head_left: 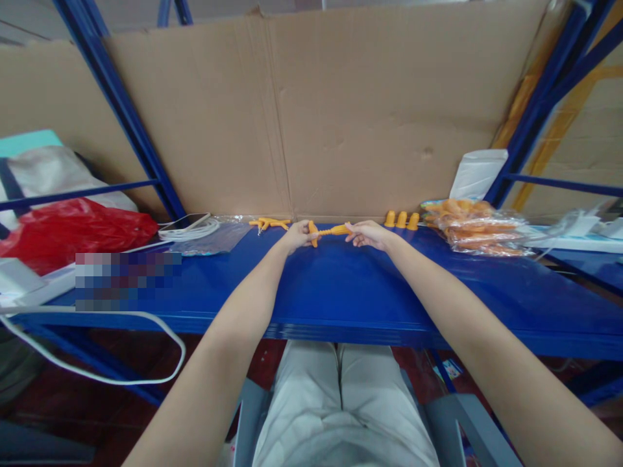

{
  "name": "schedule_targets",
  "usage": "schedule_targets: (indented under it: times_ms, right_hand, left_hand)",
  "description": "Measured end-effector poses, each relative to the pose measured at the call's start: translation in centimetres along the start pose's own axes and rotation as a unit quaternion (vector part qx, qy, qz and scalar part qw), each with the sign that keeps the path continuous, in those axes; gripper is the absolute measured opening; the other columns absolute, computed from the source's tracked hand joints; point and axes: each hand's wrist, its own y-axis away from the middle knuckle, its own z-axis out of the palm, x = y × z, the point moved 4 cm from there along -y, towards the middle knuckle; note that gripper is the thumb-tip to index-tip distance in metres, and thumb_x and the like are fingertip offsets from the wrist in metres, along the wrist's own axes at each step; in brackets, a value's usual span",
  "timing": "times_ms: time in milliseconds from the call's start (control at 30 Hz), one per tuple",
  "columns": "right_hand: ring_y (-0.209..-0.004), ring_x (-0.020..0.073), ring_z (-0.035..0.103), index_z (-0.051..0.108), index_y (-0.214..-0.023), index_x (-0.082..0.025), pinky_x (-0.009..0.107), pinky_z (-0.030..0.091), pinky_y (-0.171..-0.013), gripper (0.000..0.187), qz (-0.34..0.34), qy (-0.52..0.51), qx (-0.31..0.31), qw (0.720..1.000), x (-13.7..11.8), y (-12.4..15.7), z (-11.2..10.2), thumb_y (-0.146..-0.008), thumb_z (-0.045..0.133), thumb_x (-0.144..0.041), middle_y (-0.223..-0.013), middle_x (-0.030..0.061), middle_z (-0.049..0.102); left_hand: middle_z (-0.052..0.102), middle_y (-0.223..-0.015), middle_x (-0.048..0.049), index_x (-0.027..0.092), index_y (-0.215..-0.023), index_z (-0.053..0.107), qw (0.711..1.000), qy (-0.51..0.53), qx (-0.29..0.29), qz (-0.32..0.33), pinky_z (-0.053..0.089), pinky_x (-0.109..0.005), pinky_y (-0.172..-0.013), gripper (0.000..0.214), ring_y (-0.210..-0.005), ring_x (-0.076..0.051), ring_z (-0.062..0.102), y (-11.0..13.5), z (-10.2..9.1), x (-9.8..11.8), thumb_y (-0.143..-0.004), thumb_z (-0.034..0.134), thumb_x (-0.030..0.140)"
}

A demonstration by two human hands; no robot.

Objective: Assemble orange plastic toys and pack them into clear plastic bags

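Above the blue shelf, both hands grip an orange plastic piece with a ridged, twisted shaft, lying roughly level between them. My left hand is closed around its left end, where an upright crosspiece shows. The fingers of my right hand pinch the thicker right end. Just left of my left hand, more orange plastic parts lie against the cardboard. To the right of my right hand stand three small orange cup-shaped pieces in a row.
Clear bags of orange parts lie at the right, near a white power strip. At the left are a coiled white cable, a flat plastic bag and a red bag. Cardboard walls the back between blue posts.
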Motion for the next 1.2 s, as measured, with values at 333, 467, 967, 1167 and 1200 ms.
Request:
schedule_targets:
  times_ms: [333, 467, 967, 1167, 1200]
  right_hand:
    - [-0.037, 0.0060, 0.044, 0.056, -0.064, -0.014, 0.016, 0.035, -0.036, 0.040, 0.035, 0.011, 0.044, 0.998, 0.5, -0.6, 0.6, -0.092, 0.054, -0.042, -0.047, 0.0025, 0.055]
    - [-0.036, 0.0063, 0.044, 0.056, -0.067, -0.015, 0.017, 0.035, -0.036, 0.041, 0.053, 0.014, 0.035, 0.998, 0.5, -0.5, 0.5, -0.091, 0.053, -0.049, -0.048, 0.0023, 0.055]
    - [-0.037, 0.0078, 0.048, 0.055, -0.092, -0.015, 0.019, 0.038, -0.042, 0.017, -0.015, 0.082, 0.169, 0.982, -0.5, -1.2, -3.8, -0.097, 0.045, -0.029, -0.053, -0.0004, 0.058]
    - [-0.088, 0.0234, 0.067, 0.063, -0.076, -0.015, 0.024, 0.047, -0.069, 0.007, -0.135, 0.363, 0.237, 0.891, -1.0, -1.3, -6.4, -0.082, 0.061, -0.016, -0.074, 0.0124, 0.069]
    - [-0.093, 0.0251, 0.066, 0.063, -0.072, -0.016, 0.025, 0.047, -0.071, 0.008, -0.127, 0.400, 0.224, 0.880, -0.8, -1.3, -6.4, -0.080, 0.063, -0.014, -0.077, 0.0136, 0.070]
  left_hand:
    - [0.063, -0.063, 0.0045, 0.014, -0.078, 0.050, 0.999, -0.023, 0.015, 0.023, 0.053, -0.024, -0.067, 0.025, -0.061, -0.009, 0.065, -0.3, -0.2, 0.3, -0.073, 0.069, -0.001]
    - [0.065, -0.065, 0.0035, 0.015, -0.079, 0.051, 1.000, -0.008, 0.006, 0.021, 0.054, -0.027, -0.071, 0.025, -0.064, -0.010, 0.066, -0.5, -0.1, 0.0, -0.072, 0.071, 0.001]
    - [0.066, -0.064, -0.0005, 0.017, -0.090, 0.051, 0.999, -0.018, 0.038, -0.031, 0.052, -0.025, -0.059, 0.014, -0.048, -0.010, 0.060, -0.6, 0.0, -0.2, -0.087, 0.063, 0.020]
    - [0.065, -0.067, -0.0028, 0.015, -0.096, 0.054, 0.996, -0.030, 0.084, -0.012, 0.048, -0.023, -0.054, 0.014, -0.050, -0.011, 0.059, -1.7, 0.7, -0.4, -0.090, 0.058, 0.027]
    - [0.066, -0.073, -0.0044, 0.015, -0.097, 0.055, 0.996, -0.020, 0.082, -0.004, 0.050, -0.024, -0.060, 0.012, -0.059, -0.012, 0.063, -1.7, 0.9, -0.4, -0.090, 0.058, 0.024]
